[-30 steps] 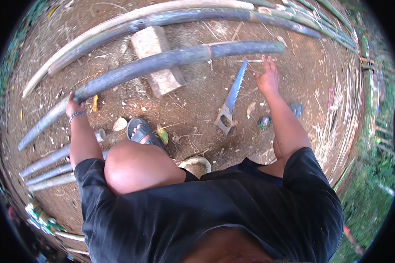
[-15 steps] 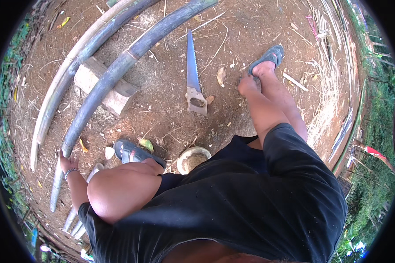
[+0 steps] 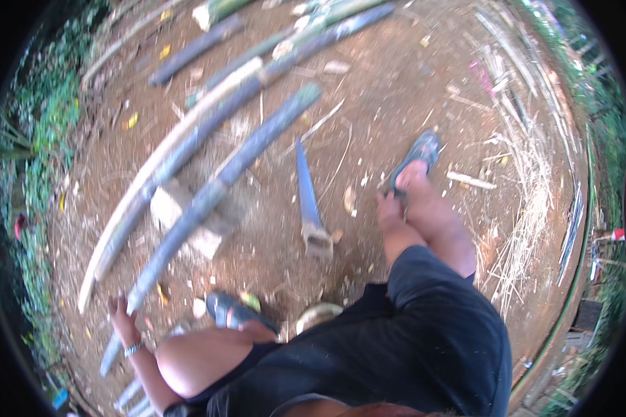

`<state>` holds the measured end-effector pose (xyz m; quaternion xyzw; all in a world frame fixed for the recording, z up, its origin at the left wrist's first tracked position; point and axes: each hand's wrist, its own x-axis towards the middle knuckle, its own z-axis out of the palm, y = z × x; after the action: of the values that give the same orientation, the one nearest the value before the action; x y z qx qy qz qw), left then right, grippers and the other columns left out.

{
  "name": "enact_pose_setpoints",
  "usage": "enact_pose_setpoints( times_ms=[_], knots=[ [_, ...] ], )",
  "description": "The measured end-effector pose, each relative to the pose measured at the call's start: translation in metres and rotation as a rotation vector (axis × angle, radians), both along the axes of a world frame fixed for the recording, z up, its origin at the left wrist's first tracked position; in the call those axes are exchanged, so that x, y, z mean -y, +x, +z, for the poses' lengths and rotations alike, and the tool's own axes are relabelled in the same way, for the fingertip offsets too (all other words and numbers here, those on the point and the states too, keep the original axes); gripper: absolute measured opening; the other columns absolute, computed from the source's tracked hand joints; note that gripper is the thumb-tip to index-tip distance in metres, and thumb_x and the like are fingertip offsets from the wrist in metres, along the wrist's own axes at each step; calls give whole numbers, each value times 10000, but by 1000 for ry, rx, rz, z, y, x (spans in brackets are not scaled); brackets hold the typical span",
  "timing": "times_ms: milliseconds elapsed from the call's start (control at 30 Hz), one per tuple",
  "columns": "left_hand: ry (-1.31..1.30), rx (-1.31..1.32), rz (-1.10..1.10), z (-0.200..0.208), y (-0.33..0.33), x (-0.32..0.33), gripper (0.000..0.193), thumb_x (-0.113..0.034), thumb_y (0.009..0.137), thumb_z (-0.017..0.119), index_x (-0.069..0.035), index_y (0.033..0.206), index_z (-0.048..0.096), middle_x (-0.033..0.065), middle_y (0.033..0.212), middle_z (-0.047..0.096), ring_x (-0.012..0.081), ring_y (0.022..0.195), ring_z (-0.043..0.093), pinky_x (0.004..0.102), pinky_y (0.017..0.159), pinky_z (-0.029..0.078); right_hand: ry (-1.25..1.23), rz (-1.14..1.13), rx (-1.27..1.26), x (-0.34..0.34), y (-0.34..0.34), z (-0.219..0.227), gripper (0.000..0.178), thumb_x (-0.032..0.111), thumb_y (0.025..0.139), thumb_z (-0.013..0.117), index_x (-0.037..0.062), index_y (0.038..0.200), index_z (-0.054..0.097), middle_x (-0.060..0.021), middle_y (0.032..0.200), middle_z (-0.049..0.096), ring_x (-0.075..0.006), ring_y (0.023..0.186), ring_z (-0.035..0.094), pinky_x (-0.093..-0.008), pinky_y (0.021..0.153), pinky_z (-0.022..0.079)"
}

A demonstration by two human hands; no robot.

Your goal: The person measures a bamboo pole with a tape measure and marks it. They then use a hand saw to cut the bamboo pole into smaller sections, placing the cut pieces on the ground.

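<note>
Fingers of the left hand (image 3: pixel 118 321) are meeting the near end of a dark bamboo pole (image 3: pixel 188 221), touching it or just beside it; blur is hiding whether they are gripping, so I cannot tell. The right hand (image 3: pixel 389 210) is hanging low beside the right sandal (image 3: pixel 426 147), well apart from the left, and whether it is holding anything there is not showing. The pole is running from the left hand forward and rightward, its long axis slanting away from the person, so the left hand is by far the nearer one. A saw (image 3: pixel 307 194) is lying on the ground between the hands, right of the pole, its handle facing the person and its blade pointing away. Farther along, a wooden block (image 3: pixel 165 207) is sitting under the pole's middle; beyond, a pale pole (image 3: pixel 177 136) is lying roughly alongside. A second ago the right hand was reaching near the pole's far end; now it is staying down by the foot, and more distant poles are showing.
</note>
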<state>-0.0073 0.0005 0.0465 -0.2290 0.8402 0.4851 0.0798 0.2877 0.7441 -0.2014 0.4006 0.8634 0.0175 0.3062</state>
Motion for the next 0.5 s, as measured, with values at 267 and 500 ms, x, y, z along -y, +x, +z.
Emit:
enact_pose_setpoints(
  times_ms=[267, 500],
  knots=[
    [40, -416, -610, 174, 27, -134, 758, -248, 968, 693, 43, 1565, 327, 177, 1590, 418, 291, 1364, 500, 400, 1120, 407, -243, -877, -607, 56, -59, 91, 917, 428, 718, 846, 215, 1492, 402, -246, 1445, 468, -418, 1322, 524, -506, 1103, 440],
    [390, -319, -1008, 215, 96, -298, 798, -148, 832, 764, 9, 1533, 414, 172, 1563, 448, 290, 1361, 518, 439, 1091, 475, -819, -822, -1281, 93, -119, 122, 746, 276, 697, 895, 75, 1310, 520, -163, 1149, 636, -247, 926, 657, -368, 714, 570]
  ],
)
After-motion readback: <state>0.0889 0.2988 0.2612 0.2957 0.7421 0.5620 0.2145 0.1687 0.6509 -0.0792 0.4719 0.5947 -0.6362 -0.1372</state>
